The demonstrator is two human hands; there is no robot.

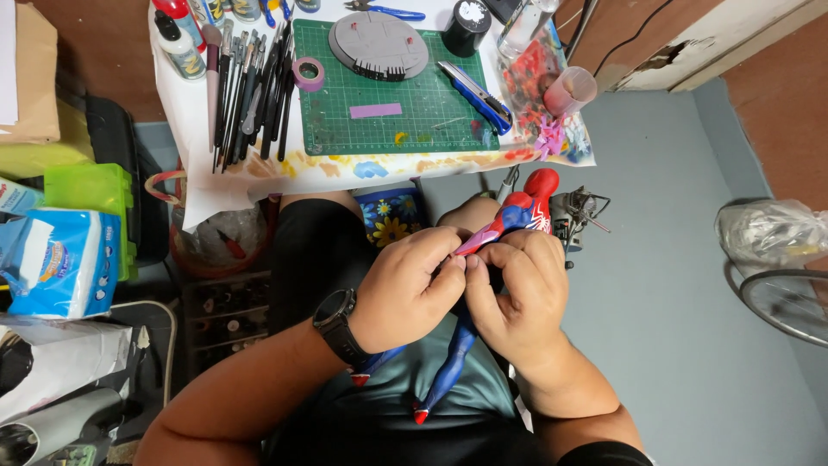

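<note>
Red and blue figure (509,220) is being held over the lap, below the counter (259,173) (green mat on it); it is being pinched by left hand (405,289) and right hand (517,293).

The jointed plastic action figure (509,226) is red and blue. Beyond it lie a green gridded cutting mat (388,121), a grey round disc (378,45) and a pink tape roll (308,73).

Bare grey floor (655,285) lies open to the right, while the cluttered table (259,177) blocks the way ahead.
</note>
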